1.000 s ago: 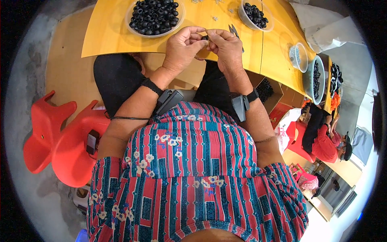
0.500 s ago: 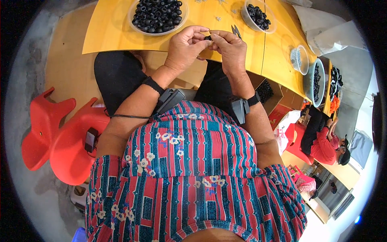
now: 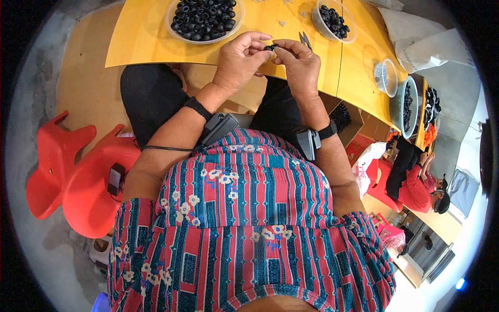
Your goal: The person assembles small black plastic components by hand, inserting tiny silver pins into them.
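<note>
Just above the front edge of the yellow table (image 3: 150, 54), a small black piece (image 3: 270, 48) sits between the fingertips of the left hand (image 3: 237, 58) and the right hand (image 3: 301, 66); the grip of both is a pinch on it, its finer details too small to make out. Nearest on the right, a dark pointed tool (image 3: 305, 39) lies partly hidden behind the right hand. A wide clear bowl (image 3: 169, 26) heaped with black pieces stands beyond the left hand, a smaller bowl (image 3: 351, 35) of similar pieces beyond the right. Tiny clear bits (image 3: 282, 23) lie between the bowls. Farther right come a clear tub (image 3: 393, 87) and a large pale basin (image 3: 397, 112) holding dark pieces. Red chairs (image 3: 88, 195) stand at left, and a co-worker in red (image 3: 416, 188) sits well off at right.
</note>
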The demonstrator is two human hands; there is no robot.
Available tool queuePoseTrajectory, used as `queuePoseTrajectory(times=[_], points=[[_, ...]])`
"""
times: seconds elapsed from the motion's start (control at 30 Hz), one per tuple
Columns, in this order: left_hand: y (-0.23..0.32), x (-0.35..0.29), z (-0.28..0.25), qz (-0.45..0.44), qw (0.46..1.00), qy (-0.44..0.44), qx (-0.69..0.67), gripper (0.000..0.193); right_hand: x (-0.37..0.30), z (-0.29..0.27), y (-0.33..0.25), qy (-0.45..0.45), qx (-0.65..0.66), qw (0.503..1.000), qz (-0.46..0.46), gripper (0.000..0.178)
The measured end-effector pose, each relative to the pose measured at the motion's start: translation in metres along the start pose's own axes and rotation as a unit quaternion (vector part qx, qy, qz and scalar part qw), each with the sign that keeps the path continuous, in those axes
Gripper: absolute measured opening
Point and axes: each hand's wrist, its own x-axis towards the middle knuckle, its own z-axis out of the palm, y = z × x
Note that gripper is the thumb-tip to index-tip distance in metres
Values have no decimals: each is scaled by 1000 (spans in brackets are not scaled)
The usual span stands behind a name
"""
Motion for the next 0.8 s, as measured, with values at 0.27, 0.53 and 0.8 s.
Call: queuePoseTrajectory(times=[0.27, 0.53, 0.8], points=[[0, 0, 1, 20, 1000, 6, 18, 29, 0, -1, 0, 6, -135, 987, -92, 12], [1, 0, 2, 28, 998, 10, 48, 28, 3, -5, -14, -36, -344, 900, -266, 10], [8, -3, 2, -14, 998, -3, 57, 27, 6, -10, -10, -72, -292, 926, -228, 9]])
